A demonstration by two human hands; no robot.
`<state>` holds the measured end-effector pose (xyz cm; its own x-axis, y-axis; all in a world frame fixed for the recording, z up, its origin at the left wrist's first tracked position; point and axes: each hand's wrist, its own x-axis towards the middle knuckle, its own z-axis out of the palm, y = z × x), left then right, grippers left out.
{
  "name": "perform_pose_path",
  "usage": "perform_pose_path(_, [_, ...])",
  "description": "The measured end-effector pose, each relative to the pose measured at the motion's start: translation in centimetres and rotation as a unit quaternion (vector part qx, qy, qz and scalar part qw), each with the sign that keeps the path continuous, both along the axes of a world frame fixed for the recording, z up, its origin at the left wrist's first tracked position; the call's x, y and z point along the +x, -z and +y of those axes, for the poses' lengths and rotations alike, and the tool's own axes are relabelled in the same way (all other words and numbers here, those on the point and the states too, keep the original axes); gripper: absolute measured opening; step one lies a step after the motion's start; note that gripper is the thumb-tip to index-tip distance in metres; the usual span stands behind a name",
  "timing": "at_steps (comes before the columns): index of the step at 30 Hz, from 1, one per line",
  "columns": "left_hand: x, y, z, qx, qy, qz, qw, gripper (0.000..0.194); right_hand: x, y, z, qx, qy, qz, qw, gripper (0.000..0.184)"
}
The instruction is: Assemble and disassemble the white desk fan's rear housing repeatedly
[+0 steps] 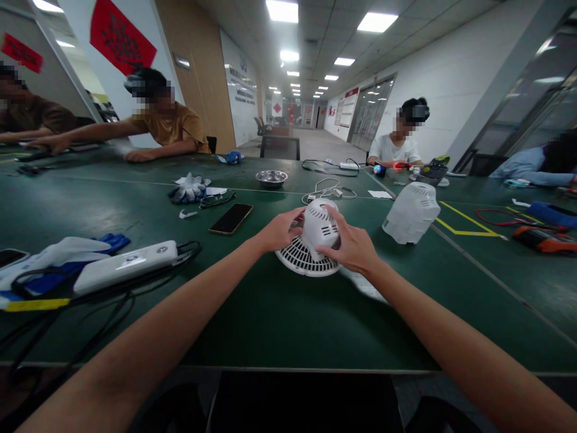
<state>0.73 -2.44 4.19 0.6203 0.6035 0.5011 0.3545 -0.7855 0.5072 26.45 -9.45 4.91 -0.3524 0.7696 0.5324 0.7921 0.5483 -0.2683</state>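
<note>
A small white fan point(318, 225) lies face down on the green table point(279, 313), its round grille point(301, 260) flat on the surface and its vented motor housing pointing up. My left hand point(280, 230) grips the housing from the left, fingers curled round it. My right hand point(352, 245) wraps over the housing from the right and front, thumb on top. Both forearms reach in from the bottom of the view. A second white fan housing point(412, 212) stands to the right, apart from my hands.
A black phone point(231, 218), white gloves point(190, 187), a metal bowl point(271, 177) and cables point(328, 190) lie beyond the fan. A white power strip point(126, 264) with black cords and blue gloves sit at left. Other people work at the far side and right.
</note>
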Motion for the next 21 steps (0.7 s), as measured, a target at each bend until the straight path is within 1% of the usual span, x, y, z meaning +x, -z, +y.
perform_pose_path(2, [-0.1,0.2,-0.1,-0.03,0.038,-0.029,0.998,0.084,-0.2,0.1,-0.2,-0.036,-0.05,0.052,0.997,0.099])
perform_pose_path(4, [-0.2,0.3,-0.2,-0.059,0.084,-0.042,0.994,0.104,0.0,0.2,-0.2,-0.075,-0.108,0.101,0.986,0.097])
perform_pose_path(5, [-0.3,0.3,-0.3,-0.066,0.097,-0.044,0.992,0.11,0.3,0.2,-0.1,-0.089,-0.128,0.114,0.981,0.098])
perform_pose_path(7, [-0.2,0.3,-0.5,-0.066,0.1,-0.039,0.992,0.118,0.8,0.1,0.2,-0.105,-0.148,0.117,0.976,0.099])
perform_pose_path(10, [0.1,0.3,-0.7,-0.035,0.074,-0.018,0.996,0.126,1.4,-0.2,0.5,-0.126,-0.158,0.105,0.974,0.102])
perform_pose_path(12, [0.3,0.2,-0.7,-0.013,0.058,-0.008,0.998,0.129,1.4,-0.4,0.5,-0.137,-0.159,0.099,0.973,0.104])
perform_pose_path(15, [0.5,0.0,-0.9,0.017,0.043,0.0,0.999,0.128,1.2,-0.7,0.4,-0.141,-0.153,0.094,0.974,0.104])
perform_pose_path(18, [0.6,-0.2,-1.0,0.043,0.037,0.002,0.998,0.121,1.0,-0.8,0.4,-0.139,-0.146,0.096,0.975,0.104])
perform_pose_path(21, [0.7,-0.3,-1.0,0.046,0.03,0.007,0.998,0.112,0.8,-0.8,0.5,-0.139,-0.141,0.1,0.975,0.101])
